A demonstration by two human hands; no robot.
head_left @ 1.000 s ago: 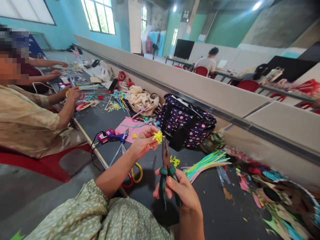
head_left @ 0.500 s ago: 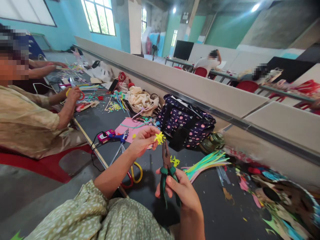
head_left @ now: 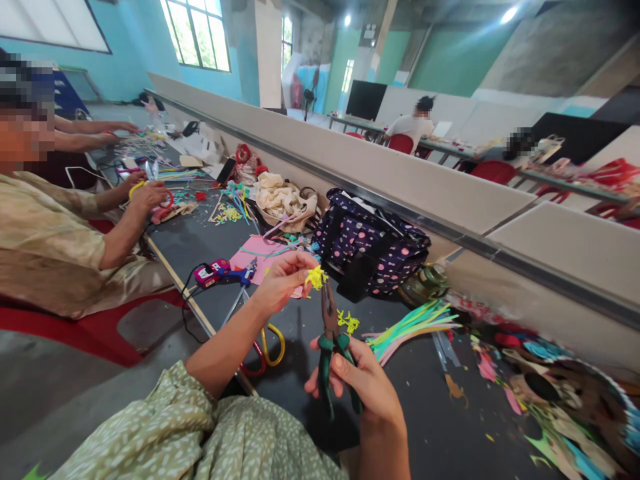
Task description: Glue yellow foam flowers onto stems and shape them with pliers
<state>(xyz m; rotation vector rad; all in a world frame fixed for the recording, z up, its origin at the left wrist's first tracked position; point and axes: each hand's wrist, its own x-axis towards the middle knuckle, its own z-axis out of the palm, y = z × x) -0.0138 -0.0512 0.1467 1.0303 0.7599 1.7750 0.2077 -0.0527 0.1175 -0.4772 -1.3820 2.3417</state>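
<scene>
My left hand (head_left: 283, 283) pinches a small yellow spiky pipe-cleaner piece (head_left: 316, 277) above the dark table (head_left: 430, 427). My right hand (head_left: 363, 383) grips the green handles of long-nose pliers (head_left: 331, 333), whose tip points up and touches the yellow piece from below. A second yellow twisted piece (head_left: 349, 322) lies on the table just right of the pliers. A bundle of green, pink and yellow strips (head_left: 413, 325) lies further right.
Red and yellow scissors (head_left: 265, 347) and a glue gun (head_left: 235, 273) on pink paper lie left of my hands. A polka-dot bag (head_left: 373, 243) stands behind them. A co-worker's hand (head_left: 147, 197) holds scissors at the left. Colourful scraps (head_left: 550, 393) crowd the right.
My hands have barely shifted; the pliers' tip stays at the yellow piece. The co-worker's hand at the left has lifted a pair of scissors.
</scene>
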